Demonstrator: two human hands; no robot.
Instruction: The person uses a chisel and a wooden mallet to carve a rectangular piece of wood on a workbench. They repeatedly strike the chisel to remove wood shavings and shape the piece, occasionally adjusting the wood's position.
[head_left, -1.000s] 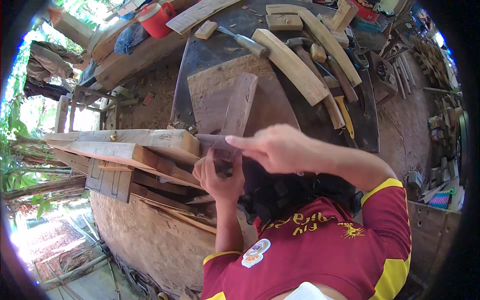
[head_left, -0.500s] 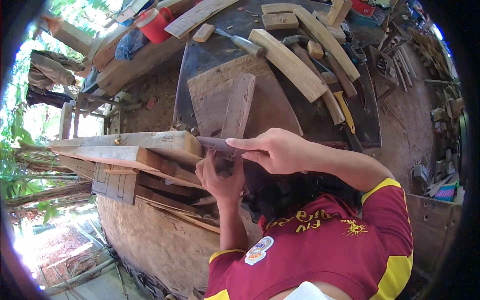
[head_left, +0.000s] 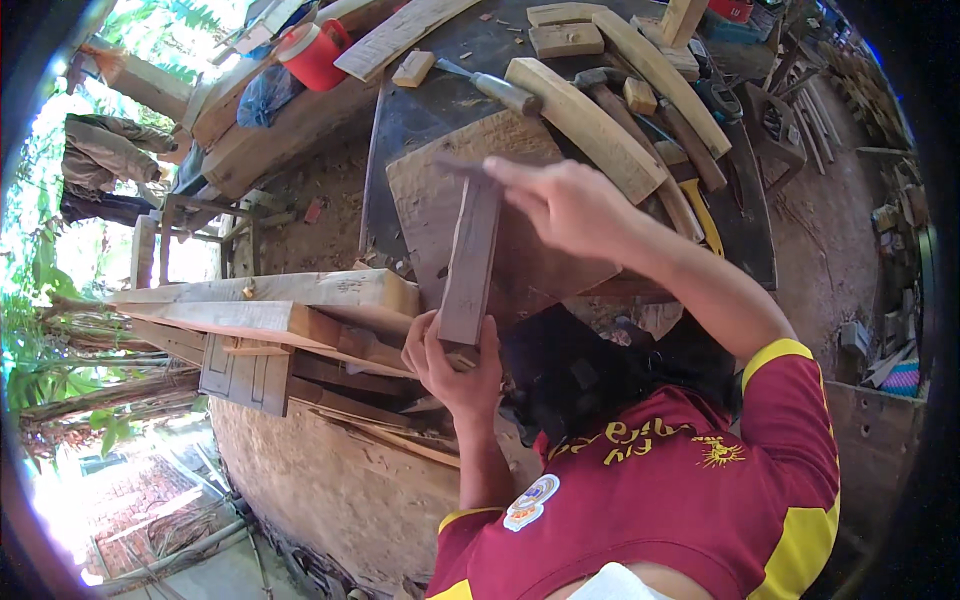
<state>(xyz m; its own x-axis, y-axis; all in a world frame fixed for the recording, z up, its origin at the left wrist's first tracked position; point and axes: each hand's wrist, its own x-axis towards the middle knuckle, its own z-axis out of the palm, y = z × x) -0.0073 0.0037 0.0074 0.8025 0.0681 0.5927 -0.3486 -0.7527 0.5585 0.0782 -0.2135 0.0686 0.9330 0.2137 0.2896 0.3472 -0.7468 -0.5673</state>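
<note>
A long, straight brown block (head_left: 470, 260) with one rough edge stands at a tilt, its far end above a broad wooden board (head_left: 415, 195). Around the block's near end the fingers of my left hand (head_left: 455, 365) are closed. My right hand (head_left: 565, 205) is at the far end, its fingers pinching a thin, dark flat strip (head_left: 458, 165) that lies across or just over the block's tip. The strip is smeared by motion, so its kind and whether it touches the block cannot be made out.
Thick timber beams (head_left: 380, 292) lie left of my left hand. On the dark table (head_left: 400, 110) are a chisel (head_left: 495, 92), curved wooden pieces (head_left: 590, 130), a hammer (head_left: 600, 78) and a yellow-handled tool (head_left: 703, 215). A red jug (head_left: 312, 62) stands at the far left.
My right hand has moved with the dark strip from the block's near end to its far end. The block has turned, showing a smoother side, and my left hand has shifted lower around it.
</note>
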